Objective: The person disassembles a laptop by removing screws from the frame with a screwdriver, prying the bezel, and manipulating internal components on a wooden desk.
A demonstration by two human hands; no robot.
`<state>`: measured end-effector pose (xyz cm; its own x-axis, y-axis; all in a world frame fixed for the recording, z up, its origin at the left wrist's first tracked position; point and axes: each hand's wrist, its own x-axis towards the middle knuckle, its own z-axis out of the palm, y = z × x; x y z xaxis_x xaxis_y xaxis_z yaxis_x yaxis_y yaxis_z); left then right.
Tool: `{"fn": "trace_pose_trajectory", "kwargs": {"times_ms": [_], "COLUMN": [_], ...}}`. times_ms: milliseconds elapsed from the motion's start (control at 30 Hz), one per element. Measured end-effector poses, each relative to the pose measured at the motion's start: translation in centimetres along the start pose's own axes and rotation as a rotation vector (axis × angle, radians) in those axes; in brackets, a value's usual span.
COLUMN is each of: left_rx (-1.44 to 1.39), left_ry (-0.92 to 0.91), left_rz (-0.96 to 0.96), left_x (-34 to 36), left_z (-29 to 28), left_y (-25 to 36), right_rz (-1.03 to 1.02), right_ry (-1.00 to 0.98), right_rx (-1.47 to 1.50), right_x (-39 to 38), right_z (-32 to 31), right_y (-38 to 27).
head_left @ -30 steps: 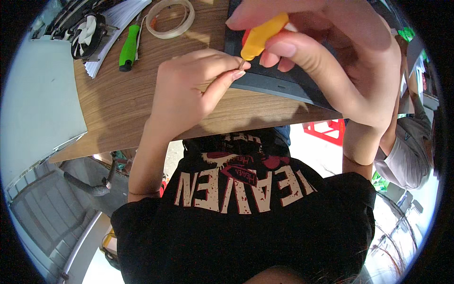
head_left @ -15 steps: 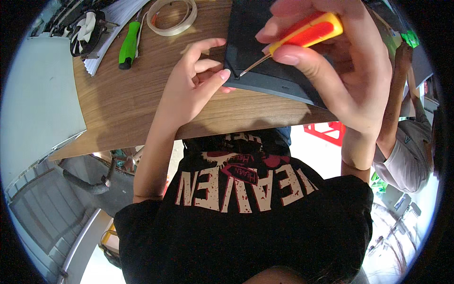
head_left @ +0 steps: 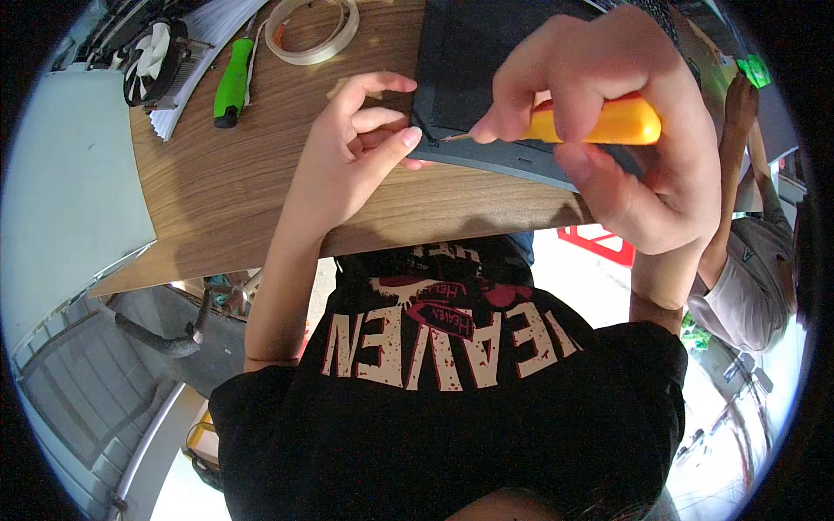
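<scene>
A flat black panel-like device [head_left: 465, 65] lies near the table edge in front of me. My left hand [head_left: 339, 161] grips its near left corner, with the thumb along the edge and the fingers curled beside and below it. My right hand [head_left: 647, 165] is closed around the yellow and red handle of a screwdriver [head_left: 632, 122]. The screwdriver lies nearly level, its thin shaft pointing left, with the tip at the panel's corner close to my left thumb. Part of the handle is hidden by my fingers.
On the wooden table [head_left: 200, 191] lie a green-handled tool [head_left: 233, 87], a roll of tape [head_left: 304, 59], white paper sheets [head_left: 174, 122] and a cooling fan [head_left: 149, 65]. A light partition [head_left: 69, 174] stands at the left. Another person's arm [head_left: 737, 148] is at the right.
My right hand has turned the screwdriver from a steep slant to nearly level, its handle swinging down and right. The tip stays by the corner. My left hand has hardly moved.
</scene>
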<state>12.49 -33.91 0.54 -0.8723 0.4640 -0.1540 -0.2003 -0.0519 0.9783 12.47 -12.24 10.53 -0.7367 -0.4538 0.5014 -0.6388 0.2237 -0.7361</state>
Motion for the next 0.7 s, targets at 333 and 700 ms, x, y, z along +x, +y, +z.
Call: {"fn": "trace_pose_trajectory", "kwargs": {"times_ms": [333,700], "left_rx": [0.008,0.161], "left_ry": [-0.006,-0.018], "left_rz": [0.051,0.104], "left_x": [-0.1,-0.3], "left_z": [0.1,0.0], "left_y": [0.0,0.3], "right_rz": [-0.015,-0.05], "right_ry": [0.009,-0.066], "right_rx": [-0.093,-0.283], "right_x": [0.2,0.1], "right_z": [0.0,0.4], "right_y": [-0.6,-2.1]}}
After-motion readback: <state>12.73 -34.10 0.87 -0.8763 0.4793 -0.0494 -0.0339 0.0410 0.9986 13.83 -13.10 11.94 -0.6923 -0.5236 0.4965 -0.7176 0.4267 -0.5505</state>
